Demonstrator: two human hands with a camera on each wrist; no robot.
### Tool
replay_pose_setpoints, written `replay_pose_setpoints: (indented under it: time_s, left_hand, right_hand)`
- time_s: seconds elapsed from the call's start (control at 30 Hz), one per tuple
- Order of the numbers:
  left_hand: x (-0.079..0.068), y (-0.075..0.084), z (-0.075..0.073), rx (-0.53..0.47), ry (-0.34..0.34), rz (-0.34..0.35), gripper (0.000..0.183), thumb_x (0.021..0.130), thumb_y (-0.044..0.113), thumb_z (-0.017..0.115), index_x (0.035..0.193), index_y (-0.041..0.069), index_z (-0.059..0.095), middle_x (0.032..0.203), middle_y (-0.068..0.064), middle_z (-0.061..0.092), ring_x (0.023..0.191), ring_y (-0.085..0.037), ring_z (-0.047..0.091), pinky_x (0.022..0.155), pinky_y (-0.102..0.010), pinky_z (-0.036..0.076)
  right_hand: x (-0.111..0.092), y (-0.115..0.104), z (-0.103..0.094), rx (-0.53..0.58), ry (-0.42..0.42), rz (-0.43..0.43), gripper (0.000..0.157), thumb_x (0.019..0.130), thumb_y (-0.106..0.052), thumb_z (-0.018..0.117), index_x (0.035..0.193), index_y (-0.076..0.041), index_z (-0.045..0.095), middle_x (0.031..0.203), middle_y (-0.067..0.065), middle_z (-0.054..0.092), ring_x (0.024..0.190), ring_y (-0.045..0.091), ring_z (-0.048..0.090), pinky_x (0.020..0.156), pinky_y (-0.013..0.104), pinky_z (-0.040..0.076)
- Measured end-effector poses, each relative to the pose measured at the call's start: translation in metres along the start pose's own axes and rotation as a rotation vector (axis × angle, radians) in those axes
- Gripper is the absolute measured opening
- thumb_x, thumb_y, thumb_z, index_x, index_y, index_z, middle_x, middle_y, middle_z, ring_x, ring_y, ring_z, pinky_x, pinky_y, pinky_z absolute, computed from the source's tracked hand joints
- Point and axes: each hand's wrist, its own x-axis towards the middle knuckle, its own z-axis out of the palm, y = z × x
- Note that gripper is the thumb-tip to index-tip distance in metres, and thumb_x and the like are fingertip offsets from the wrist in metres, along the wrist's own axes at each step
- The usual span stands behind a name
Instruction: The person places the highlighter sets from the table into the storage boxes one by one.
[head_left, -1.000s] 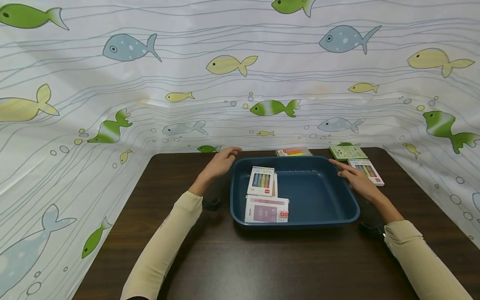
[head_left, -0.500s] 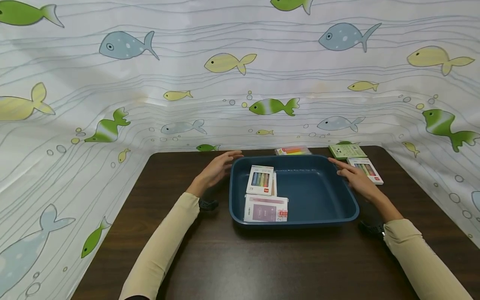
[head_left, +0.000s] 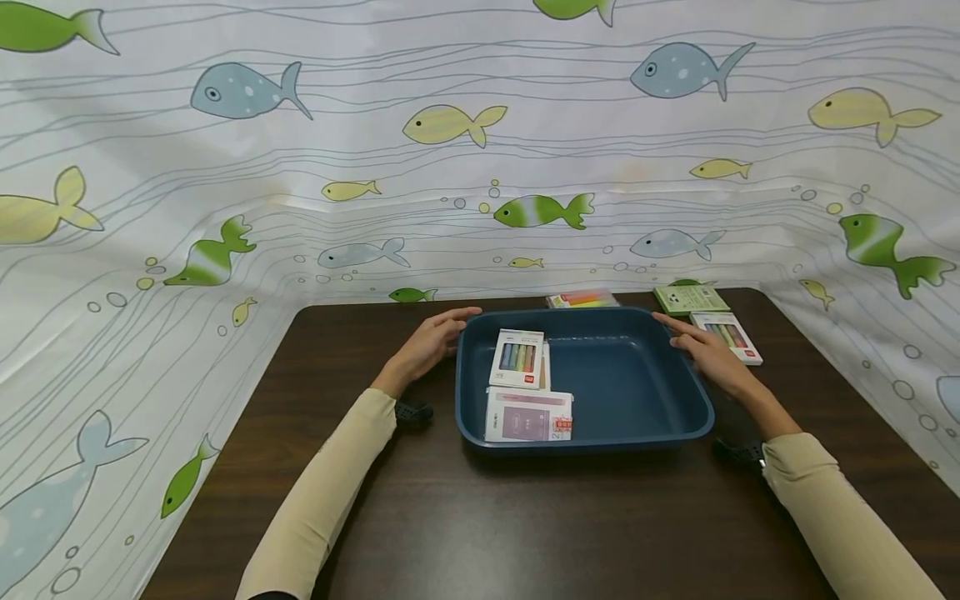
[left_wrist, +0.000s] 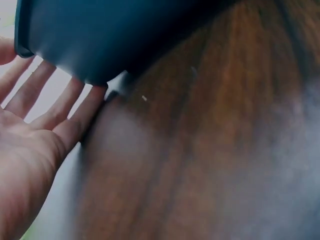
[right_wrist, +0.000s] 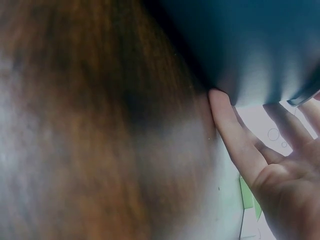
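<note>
A dark blue rectangular tray [head_left: 615,383] stands on the brown table, a hand on either side. My left hand [head_left: 423,346] lies along its far left corner, fingers extended; in the left wrist view the fingertips touch the outer wall of the tray [left_wrist: 100,35]. At the far right corner is my right hand [head_left: 708,354], index finger straight along the rim. The right wrist view shows its fingertips against the tray wall [right_wrist: 250,45]. Inside, on the left, a white box with a window of coloured sticks [head_left: 516,358] overlaps a beige item [head_left: 546,367]. A white and purple box [head_left: 528,415] lies in front.
Behind the tray lies a clear pack of bright coloured sticks [head_left: 582,299]. A green box [head_left: 691,299] and another white windowed box [head_left: 726,337] lie at the back right, close to my right hand. A fish-patterned cloth [head_left: 450,183] hangs around the table [head_left: 480,525].
My left hand has come down from above the tray's far left corner onto its side. The right hand stays at the far right corner. The view shifts slightly.
</note>
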Motion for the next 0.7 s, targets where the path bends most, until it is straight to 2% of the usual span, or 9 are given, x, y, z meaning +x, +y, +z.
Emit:
replay_pose_setpoints:
  time_s: [0.07,0.27,0.43,0.47,0.5,0.53,0.57,0.67,0.7]
  left_hand:
    - [-0.0008,-0.0021,-0.0004,0.007,0.002,0.021,0.040,0.110,0.019,0.048,0.149,0.013,0.054,0.145,-0.012,0.054,0.127,-0.032,0.055,0.101,-0.049,0.047]
    - [-0.0013,-0.0066,-0.0002,0.018,0.002,0.066,0.041,0.109,0.023,0.050,0.149,0.012,0.055,0.146,-0.011,0.054,0.127,-0.032,0.055,0.099,-0.048,0.049]
    - [-0.0045,-0.0083,-0.0002,0.016,0.003,0.073,0.042,0.110,0.023,0.049,0.149,0.011,0.053,0.146,-0.013,0.054,0.126,-0.031,0.057,0.097,-0.046,0.051]
    - [-0.0050,-0.0086,-0.0002,0.016,0.002,0.071,0.042,0.110,0.022,0.049,0.150,0.010,0.053,0.146,-0.013,0.053,0.126,-0.031,0.057,0.096,-0.046,0.052]
    - [-0.0051,-0.0090,-0.0001,0.015,-0.002,0.069,0.042,0.110,0.022,0.049,0.150,0.010,0.053,0.146,-0.013,0.053,0.126,-0.032,0.057,0.095,-0.046,0.052]
    - [-0.0051,-0.0092,0.0000,0.017,-0.004,0.069,0.042,0.110,0.022,0.049,0.150,0.010,0.053,0.146,-0.013,0.053,0.126,-0.032,0.057,0.095,-0.046,0.052]
    - [-0.0049,-0.0092,0.0002,0.016,-0.006,0.068,0.042,0.110,0.022,0.049,0.150,0.010,0.053,0.146,-0.013,0.053,0.126,-0.033,0.057,0.095,-0.046,0.052]
    - [-0.0039,-0.0086,0.0001,0.012,-0.004,0.070,0.041,0.110,0.023,0.049,0.149,0.012,0.054,0.145,-0.012,0.054,0.126,-0.035,0.056,0.095,-0.048,0.052]
    - [-0.0038,-0.0082,0.0001,0.011,-0.002,0.070,0.041,0.110,0.023,0.049,0.149,0.013,0.055,0.145,-0.012,0.054,0.126,-0.035,0.056,0.095,-0.048,0.052]
  right_hand:
    - [0.0008,-0.0007,0.0000,0.003,-0.003,0.002,0.051,0.112,-0.028,0.043,0.161,-0.024,0.034,0.146,0.026,0.042,0.042,0.017,0.023,0.040,0.038,0.034]
    - [0.0011,-0.0012,0.0002,0.015,-0.004,0.009,0.051,0.112,-0.028,0.042,0.162,-0.024,0.034,0.146,0.024,0.041,0.042,0.017,0.022,0.040,0.038,0.034]
    - [0.0015,-0.0027,0.0013,0.019,-0.023,0.007,0.051,0.112,-0.027,0.041,0.162,-0.020,0.032,0.118,0.025,0.049,0.042,0.017,0.023,0.041,0.038,0.034]
    - [0.0012,-0.0029,0.0013,0.027,-0.030,0.009,0.051,0.112,-0.026,0.041,0.162,-0.019,0.031,0.116,0.021,0.049,0.043,0.017,0.023,0.041,0.038,0.034]
    - [0.0008,-0.0033,0.0012,0.046,-0.040,0.018,0.052,0.112,-0.026,0.040,0.163,-0.018,0.030,0.103,0.017,0.048,0.043,0.016,0.023,0.041,0.038,0.033]
    - [0.0005,-0.0038,0.0009,0.069,-0.047,0.025,0.052,0.112,-0.025,0.041,0.163,-0.017,0.030,0.099,0.012,0.049,0.043,0.017,0.022,0.041,0.039,0.033]
    - [0.0001,-0.0040,0.0003,0.096,-0.055,0.030,0.053,0.112,-0.025,0.041,0.163,-0.016,0.029,0.093,0.006,0.047,0.043,0.017,0.021,0.040,0.039,0.031]
    - [-0.0002,-0.0055,-0.0019,0.178,-0.086,0.043,0.054,0.112,-0.022,0.040,0.163,-0.014,0.025,0.074,-0.003,0.030,0.044,0.020,0.016,0.041,0.041,0.026]
    - [0.0001,-0.0061,-0.0028,0.206,-0.097,0.047,0.054,0.112,-0.021,0.040,0.164,-0.014,0.024,0.070,-0.002,0.023,0.045,0.020,0.014,0.042,0.042,0.024]
